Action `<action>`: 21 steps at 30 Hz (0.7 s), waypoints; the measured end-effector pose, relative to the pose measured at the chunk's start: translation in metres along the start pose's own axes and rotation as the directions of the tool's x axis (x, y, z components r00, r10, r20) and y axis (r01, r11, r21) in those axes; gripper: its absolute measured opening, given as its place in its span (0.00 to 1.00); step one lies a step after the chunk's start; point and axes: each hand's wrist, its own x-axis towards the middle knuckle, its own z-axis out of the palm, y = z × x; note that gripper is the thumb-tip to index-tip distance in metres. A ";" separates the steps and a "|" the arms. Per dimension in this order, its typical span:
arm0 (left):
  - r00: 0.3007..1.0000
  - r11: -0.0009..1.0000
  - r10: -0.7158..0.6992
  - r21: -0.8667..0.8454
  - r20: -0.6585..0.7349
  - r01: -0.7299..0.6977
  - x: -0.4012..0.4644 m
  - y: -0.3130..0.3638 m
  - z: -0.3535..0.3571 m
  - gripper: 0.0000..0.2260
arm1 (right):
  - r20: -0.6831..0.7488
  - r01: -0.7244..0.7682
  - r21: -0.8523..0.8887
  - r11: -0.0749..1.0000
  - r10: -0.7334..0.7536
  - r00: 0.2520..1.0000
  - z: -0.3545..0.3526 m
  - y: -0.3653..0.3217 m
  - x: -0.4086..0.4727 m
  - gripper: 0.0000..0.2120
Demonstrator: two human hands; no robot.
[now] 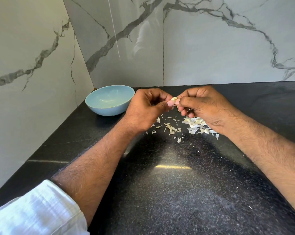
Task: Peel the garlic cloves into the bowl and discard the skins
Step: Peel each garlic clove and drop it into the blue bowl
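Observation:
Both hands meet above the black counter (168, 184), pinching one small garlic clove (174, 99) between their fingertips. My left hand (146, 109) holds it from the left with thumb and fingers curled. My right hand (204, 106) pinches it from the right. A light blue bowl (99, 109) sits on the counter left of my left hand; it looks nearly empty. Below my right hand lies a pile of unpeeled garlic cloves (196, 124), partly hidden by the wrist. Loose papery skins (171, 128) are scattered on the counter between my wrists.
Marble walls close the counter at the back (211, 48) and on the left (24, 65), forming a corner behind the bowl. A bright light reflection (173, 167) lies on the near counter. A white sleeve (36, 211) covers my left upper forearm.

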 end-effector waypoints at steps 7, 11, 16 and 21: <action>0.981 0.913 -0.189 -0.358 0.051 0.195 -0.002 0.010 0.010 0.07 | 0.005 0.026 0.013 1.000 -0.026 1.000 0.000 -0.004 -0.001 0.04; 0.963 0.822 -0.269 -0.518 0.012 0.236 0.001 0.009 -0.001 0.05 | -0.068 -0.010 -0.077 0.997 0.005 0.998 -0.001 -0.003 -0.002 0.04; 0.962 0.846 -0.271 -0.465 0.044 0.260 0.000 0.005 -0.001 0.06 | -0.099 0.054 -0.272 0.961 -0.084 0.992 -0.005 -0.004 0.000 0.12; 0.965 0.880 -0.257 -0.403 0.041 0.252 0.000 0.003 0.001 0.05 | -0.074 0.138 -0.374 0.917 -0.178 0.981 -0.002 -0.007 -0.003 0.05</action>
